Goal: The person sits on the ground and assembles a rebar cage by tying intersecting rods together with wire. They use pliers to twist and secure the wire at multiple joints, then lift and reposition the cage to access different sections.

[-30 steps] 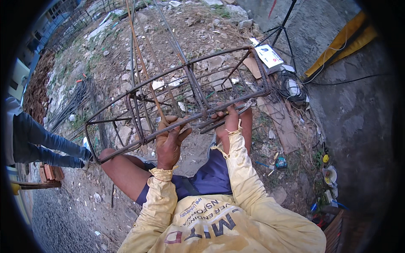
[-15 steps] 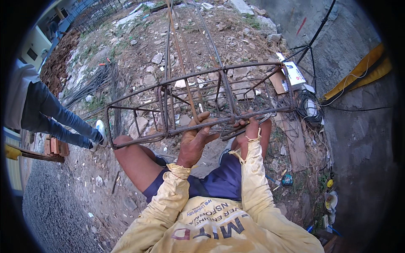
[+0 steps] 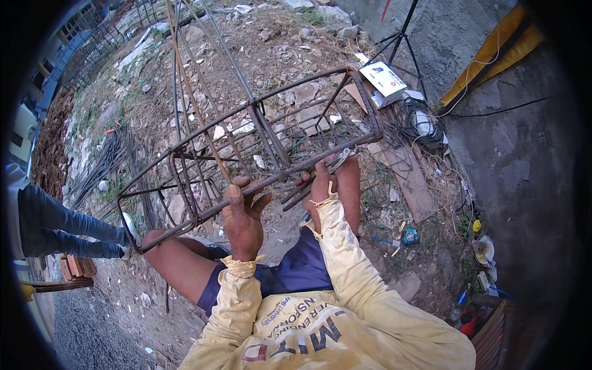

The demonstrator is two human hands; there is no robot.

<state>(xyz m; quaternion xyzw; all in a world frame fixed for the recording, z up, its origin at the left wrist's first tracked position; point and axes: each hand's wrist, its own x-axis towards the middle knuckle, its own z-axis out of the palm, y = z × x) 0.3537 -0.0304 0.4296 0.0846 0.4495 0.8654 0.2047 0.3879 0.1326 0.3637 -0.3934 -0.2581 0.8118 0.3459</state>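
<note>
A long cage of rusty steel reinforcing bars [image 3: 213, 209] with rectangular ties lies across in front of me, its left end over my left knee. My left hand [image 3: 242, 225] is closed around the near lower bar, thumb and fingertips showing above it. Just right of it, my right hand [image 3: 321, 191] is closed under the same bar. It holds a dark two-handled tool that looks like pincers [image 3: 297, 197]; the palm and bar partly hide it. Several thin long rods [image 3: 196, 116] run from the cage away toward the top.
A person in jeans [image 3: 68, 225] stands at the left beside stacked bricks [image 3: 78, 267]. Rubble covers the ground. At the right are a white box [image 3: 383, 80], a black tripod [image 3: 404, 34], a cable coil [image 3: 420, 120], a teal tape measure [image 3: 409, 235] and a concrete wall.
My view has turned, so the scene has shifted left and the cage slants more, right end higher. My left fingers have shifted on the bar. My right hand remains under it.
</note>
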